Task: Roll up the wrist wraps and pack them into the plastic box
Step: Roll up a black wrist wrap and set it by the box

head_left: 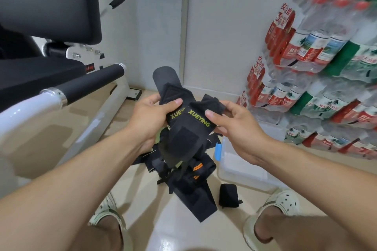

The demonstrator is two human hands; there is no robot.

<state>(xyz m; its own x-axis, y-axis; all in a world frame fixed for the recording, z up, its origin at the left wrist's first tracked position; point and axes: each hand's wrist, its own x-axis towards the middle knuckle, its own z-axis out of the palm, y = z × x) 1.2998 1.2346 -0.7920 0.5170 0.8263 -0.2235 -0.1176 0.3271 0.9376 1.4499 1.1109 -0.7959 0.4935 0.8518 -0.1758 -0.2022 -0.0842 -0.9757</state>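
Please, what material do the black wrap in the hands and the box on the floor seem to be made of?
Wrist wrap: seems a woven elastic fabric, matte black, with printed yellow-green lettering; it bends softly between the left hand and right hand, and a fuzzy hook-and-loop-like patch shows.
Plastic box: seems translucent, slightly glossy plastic; the floor shows through, with a blue clip at its edge.

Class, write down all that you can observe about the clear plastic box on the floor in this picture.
The plastic box is clear and rectangular, with a blue latch on its near-left end. It sits upright on the pale floor, lid off, to the right of the pile of wrist wraps and in front of the stacked water bottle packs. The right hand and forearm hide part of it. No rolled wrap can be made out inside it; a small rolled wrap lies on the floor just outside its near wall.
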